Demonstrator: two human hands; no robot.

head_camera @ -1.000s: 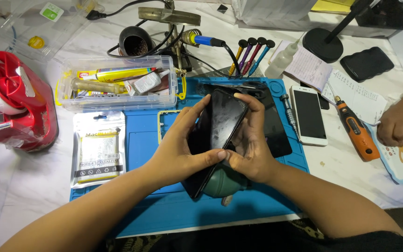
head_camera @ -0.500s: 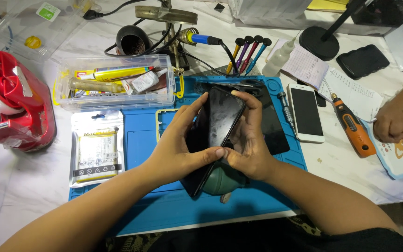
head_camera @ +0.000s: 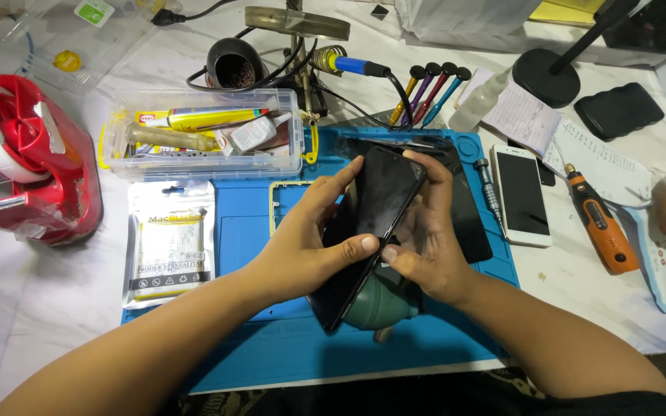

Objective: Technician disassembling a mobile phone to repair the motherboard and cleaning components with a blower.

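Head view showed both hands — left hand point(head_camera: 298, 250), right hand point(head_camera: 425, 246) — pinching a black phone point(head_camera: 375, 212) edgewise, fingers pressed along its sides, tilted above the blue mat point(head_camera: 256, 231) — likely steadying it.

Two hands hold a black phone point(head_camera: 375, 208) up over a blue mat point(head_camera: 256, 231). The left hand point(head_camera: 302, 250) grips its left edge and the right hand point(head_camera: 425, 246) grips its right edge, thumbs touching low on the glass. A clear box of tubes point(head_camera: 202, 135) sits at 11 o'clock from the phone. A white phone point(head_camera: 522, 194) lies at 3 o'clock. A red tape holder point(head_camera: 32, 166) is far off at 9 o'clock.
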